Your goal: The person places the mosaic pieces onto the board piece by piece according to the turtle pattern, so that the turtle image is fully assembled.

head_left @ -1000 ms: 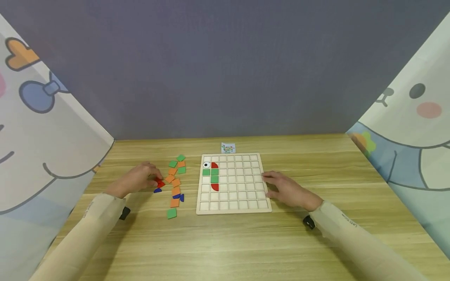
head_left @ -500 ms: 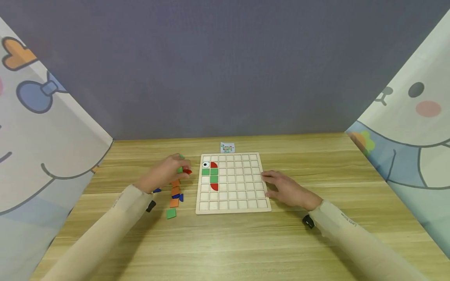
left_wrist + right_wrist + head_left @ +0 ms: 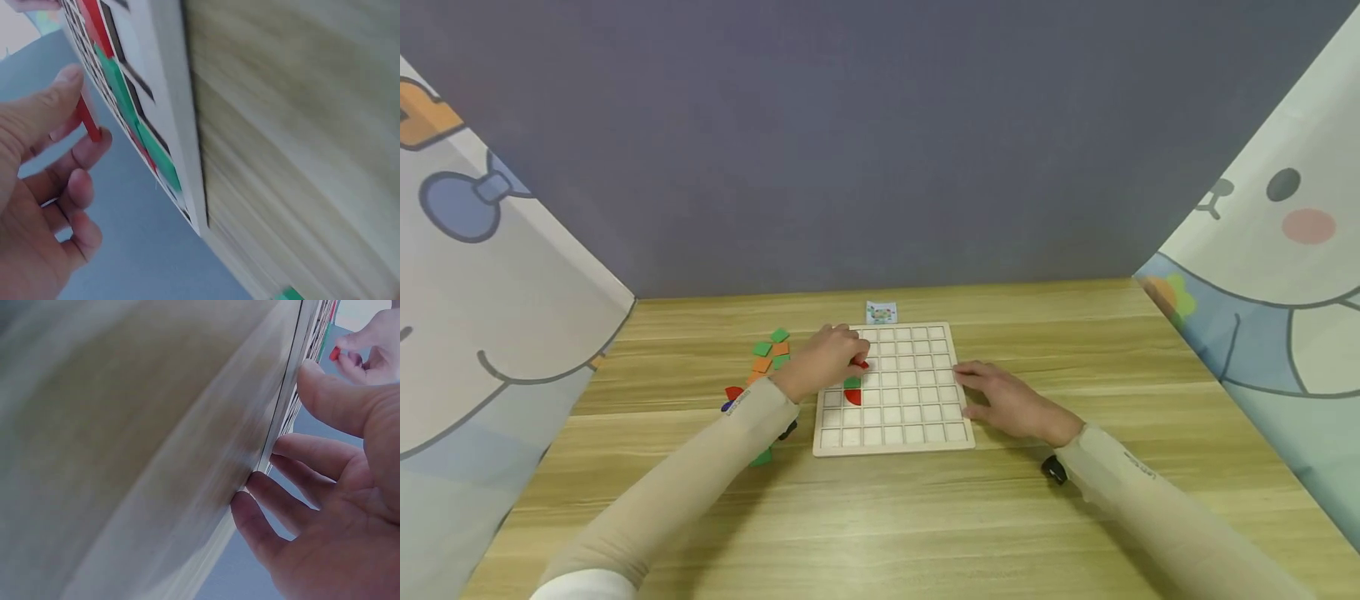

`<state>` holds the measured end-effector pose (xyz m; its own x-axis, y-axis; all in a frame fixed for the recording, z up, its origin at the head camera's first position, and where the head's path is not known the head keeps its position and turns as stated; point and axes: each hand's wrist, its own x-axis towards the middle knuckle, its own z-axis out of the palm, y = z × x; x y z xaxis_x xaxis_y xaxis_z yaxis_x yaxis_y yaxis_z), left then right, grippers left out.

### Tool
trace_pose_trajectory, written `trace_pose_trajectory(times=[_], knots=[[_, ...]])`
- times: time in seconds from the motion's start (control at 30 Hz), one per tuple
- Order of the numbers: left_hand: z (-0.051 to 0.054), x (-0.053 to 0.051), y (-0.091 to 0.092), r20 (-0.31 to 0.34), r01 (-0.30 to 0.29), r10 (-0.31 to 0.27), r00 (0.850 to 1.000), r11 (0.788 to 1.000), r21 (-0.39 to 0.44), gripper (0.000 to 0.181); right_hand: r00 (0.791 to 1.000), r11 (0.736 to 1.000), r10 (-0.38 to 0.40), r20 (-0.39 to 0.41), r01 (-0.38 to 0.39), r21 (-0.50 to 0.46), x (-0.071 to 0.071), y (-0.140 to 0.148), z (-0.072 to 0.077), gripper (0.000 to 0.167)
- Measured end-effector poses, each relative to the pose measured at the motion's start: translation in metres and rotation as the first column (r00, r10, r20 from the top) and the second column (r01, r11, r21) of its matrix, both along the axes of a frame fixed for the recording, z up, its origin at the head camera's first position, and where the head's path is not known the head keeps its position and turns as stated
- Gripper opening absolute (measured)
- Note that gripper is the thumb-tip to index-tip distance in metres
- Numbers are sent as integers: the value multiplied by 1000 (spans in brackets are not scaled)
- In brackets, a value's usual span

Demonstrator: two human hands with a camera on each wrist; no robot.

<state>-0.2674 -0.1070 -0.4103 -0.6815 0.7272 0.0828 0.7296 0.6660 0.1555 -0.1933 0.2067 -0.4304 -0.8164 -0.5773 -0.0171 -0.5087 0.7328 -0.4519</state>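
Note:
My left hand (image 3: 829, 360) is over the left part of the wooden grid board (image 3: 895, 451), pinching a red tile (image 3: 89, 120) between thumb and fingers. In the left wrist view that tile is held apart from the board's surface. A red quarter-round tile (image 3: 853, 397) and a green tile (image 3: 852, 383) sit in the grid's cells; my left hand hides the cells above them in the head view. My right hand (image 3: 1006, 398) rests at the board's right edge, its fingers (image 3: 269, 500) spread and touching the rim.
Loose tiles lie left of the board: several green (image 3: 780, 335) and orange (image 3: 762, 364), a red one (image 3: 733, 392) and a blue one (image 3: 727, 407), some covered by my left arm. A small printed card (image 3: 881, 312) lies behind the board. A grey panel (image 3: 880, 150) stands behind the table.
My left hand has picked up a red tile from the loose pieces and carried it right, over the board. The right hand has stayed at the board's edge.

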Motion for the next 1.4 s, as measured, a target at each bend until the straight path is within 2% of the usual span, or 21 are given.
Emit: trace_pose_trajectory(times=[0.23,0.4,0.5,0.77,0.93,1.13,1.4], knots=[[-1,-2,21,-46,-53,52,998,998,-29,34,1000,1000,6,-3,-6,6,0,-1,3,61],[-2,-3,29,-33,-108,106,994,993,-44,35,1000,1000,1,-6,-1,10,1,-2,5,61],[-1,-3,31,-14,-121,120,993,991,-52,34,1000,1000,-3,-5,3,8,1,-2,5,61],[4,1,30,87,-57,65,994,995,-85,17,1000,1000,-10,-16,11,13,1,-1,4,62],[0,2,33,56,-21,28,998,992,-126,10,1000,1000,-5,-11,5,11,2,-1,3,61],[-3,1,35,61,-46,52,997,994,-103,3,1000,1000,-4,-3,4,8,3,-1,3,62],[0,3,35,-8,-63,63,998,991,-114,11,1000,1000,-4,-18,5,9,2,-1,4,62]])
